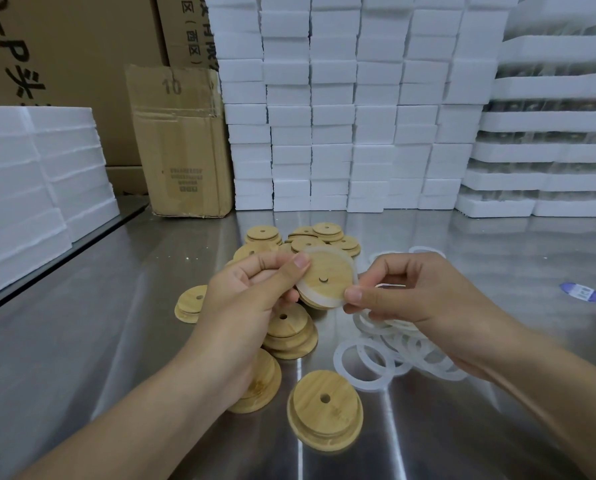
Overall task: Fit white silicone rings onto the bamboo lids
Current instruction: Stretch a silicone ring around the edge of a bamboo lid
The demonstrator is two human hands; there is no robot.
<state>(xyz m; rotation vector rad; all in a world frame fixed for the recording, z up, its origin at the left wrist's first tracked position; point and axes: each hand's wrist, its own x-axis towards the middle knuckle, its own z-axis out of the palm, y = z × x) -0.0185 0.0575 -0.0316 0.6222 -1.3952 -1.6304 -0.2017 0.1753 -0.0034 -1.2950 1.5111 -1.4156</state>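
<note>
Above the steel table my left hand (255,292) grips a round bamboo lid (327,275) with a small centre hole, thumb on its upper left edge. A white silicone ring (320,299) lies around the lid's stepped rim. My right hand (404,289) pinches the ring at the lid's lower right edge between thumb and forefinger. Several loose bamboo lids (324,420) lie on the table near me and behind the hands (310,237). Below my right hand is a pile of white silicone rings (369,365).
The steel table (116,341) carries stacked white foam blocks (352,116) along the back and at the left (29,174). A worn cardboard box (182,143) stands at the back left. A small blue-and-white label (582,292) lies at the right.
</note>
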